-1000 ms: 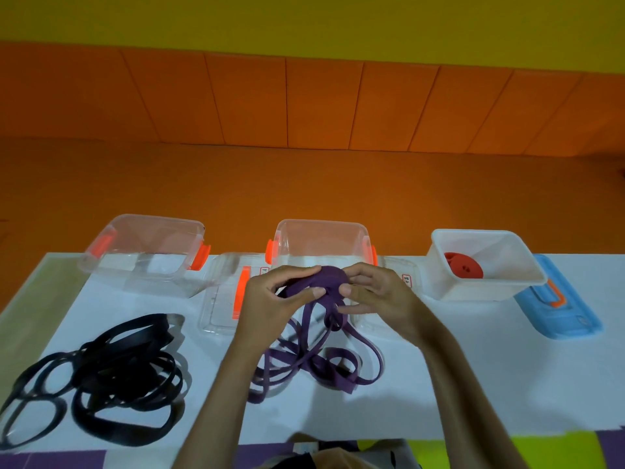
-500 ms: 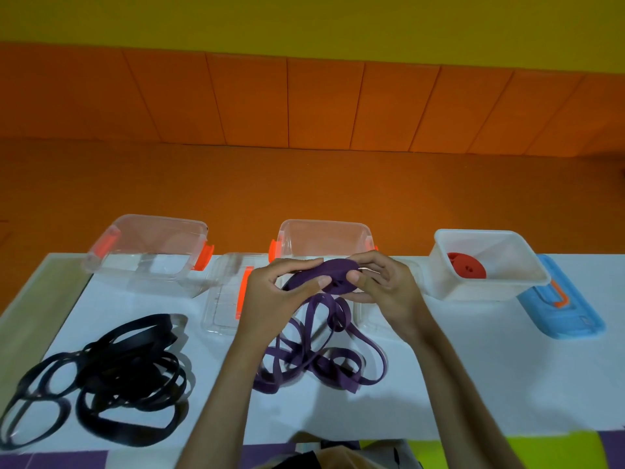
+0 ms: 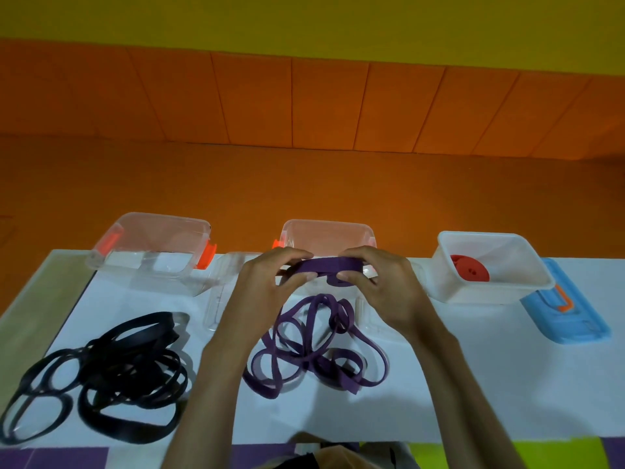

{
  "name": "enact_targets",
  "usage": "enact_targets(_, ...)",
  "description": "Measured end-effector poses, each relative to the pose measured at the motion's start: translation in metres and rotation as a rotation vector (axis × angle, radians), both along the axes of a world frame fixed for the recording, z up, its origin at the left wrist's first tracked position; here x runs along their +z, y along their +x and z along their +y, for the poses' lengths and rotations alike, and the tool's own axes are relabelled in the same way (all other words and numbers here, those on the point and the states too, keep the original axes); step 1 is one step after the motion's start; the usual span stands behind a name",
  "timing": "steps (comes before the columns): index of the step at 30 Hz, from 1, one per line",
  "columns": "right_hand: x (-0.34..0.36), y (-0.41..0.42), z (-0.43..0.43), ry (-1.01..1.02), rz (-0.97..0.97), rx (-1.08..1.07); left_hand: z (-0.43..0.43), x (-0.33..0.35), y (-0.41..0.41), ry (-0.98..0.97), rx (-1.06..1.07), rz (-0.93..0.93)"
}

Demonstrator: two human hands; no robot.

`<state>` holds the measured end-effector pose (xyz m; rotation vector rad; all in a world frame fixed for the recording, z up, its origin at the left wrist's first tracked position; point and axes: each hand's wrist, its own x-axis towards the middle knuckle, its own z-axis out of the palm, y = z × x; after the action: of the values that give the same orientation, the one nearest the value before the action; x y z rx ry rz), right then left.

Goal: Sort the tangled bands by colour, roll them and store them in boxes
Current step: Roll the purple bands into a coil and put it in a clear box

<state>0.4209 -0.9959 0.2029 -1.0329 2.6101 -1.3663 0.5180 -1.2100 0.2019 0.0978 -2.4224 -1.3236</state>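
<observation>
A purple band (image 3: 316,346) lies in loose loops on the white table (image 3: 473,384), and its upper end is wound into a flat roll raised above them. My left hand (image 3: 263,286) pinches the roll's left side. My right hand (image 3: 382,286) pinches its right side, thumb underneath. A tangle of black bands (image 3: 111,374) sits at the left. A rolled red band (image 3: 470,274) lies inside the white box (image 3: 527,265) at the right. Two clear boxes stand behind: one at the left (image 3: 152,245), one (image 3: 328,231) just beyond my hands.
A clear lid (image 3: 220,299) lies flat behind my left forearm, another clear lid (image 3: 368,319) under my right wrist. A blue lid with an orange clip (image 3: 568,316) sits at the far right. The table's near edge runs across the bottom.
The purple roll has risen and turned flatter between my hands, and both hands moved slightly away from me. More of the band is wound up and the loose loops have shifted.
</observation>
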Motion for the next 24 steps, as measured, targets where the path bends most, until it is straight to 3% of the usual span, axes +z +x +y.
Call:
enact_targets(4,0.002,0.0,-0.004,0.016,0.037,0.016,-0.001,0.0,0.003,-0.049,0.022,0.054)
enact_targets(12,0.004,-0.001,0.0,0.041,0.055,0.086,-0.011,-0.007,0.004,-0.134,-0.057,-0.039)
enact_targets(20,0.026,0.003,0.011,-0.154,-0.203,0.083,0.013,-0.01,0.0,0.383,-0.151,-0.009)
enact_targets(24,0.026,0.005,0.015,-0.251,-0.288,0.066,0.028,-0.005,-0.001,0.454,-0.139,0.123)
